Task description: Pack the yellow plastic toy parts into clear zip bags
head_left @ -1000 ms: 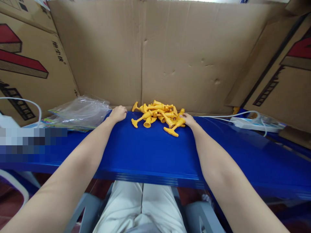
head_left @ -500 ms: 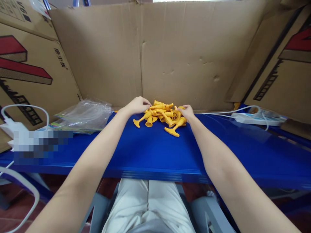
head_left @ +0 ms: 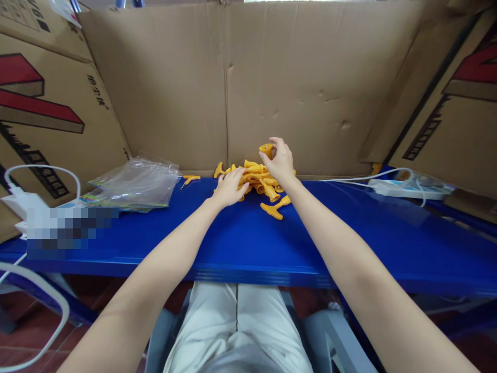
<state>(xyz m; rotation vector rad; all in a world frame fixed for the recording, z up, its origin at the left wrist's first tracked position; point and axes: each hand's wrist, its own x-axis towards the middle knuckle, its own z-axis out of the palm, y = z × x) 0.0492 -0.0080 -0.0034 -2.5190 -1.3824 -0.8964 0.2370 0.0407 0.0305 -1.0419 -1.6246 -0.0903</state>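
Note:
A pile of several yellow plastic parts [head_left: 259,178] lies at the far edge of the blue table [head_left: 248,243]. My right hand [head_left: 280,161] is raised above the pile and pinches one yellow cup-shaped part [head_left: 266,150] between thumb and fingers. My left hand [head_left: 229,187] rests on the left side of the pile with its fingers stretched flat over the parts. One yellow T-shaped part [head_left: 272,209] lies apart in front of the pile. Another small yellow part [head_left: 190,179] lies to the left, near the bags.
Clear plastic bags [head_left: 134,182] lie on the table at the left. A white power strip with cables [head_left: 404,189] sits at the right. Cardboard walls [head_left: 272,83] close off the back and both sides. A white cable and charger [head_left: 23,199] sit at the far left.
My right hand has lifted off the pile with one yellow cup-shaped part. My left hand has slid right and now lies flat on the pile. A small yellow part now shows by the bags.

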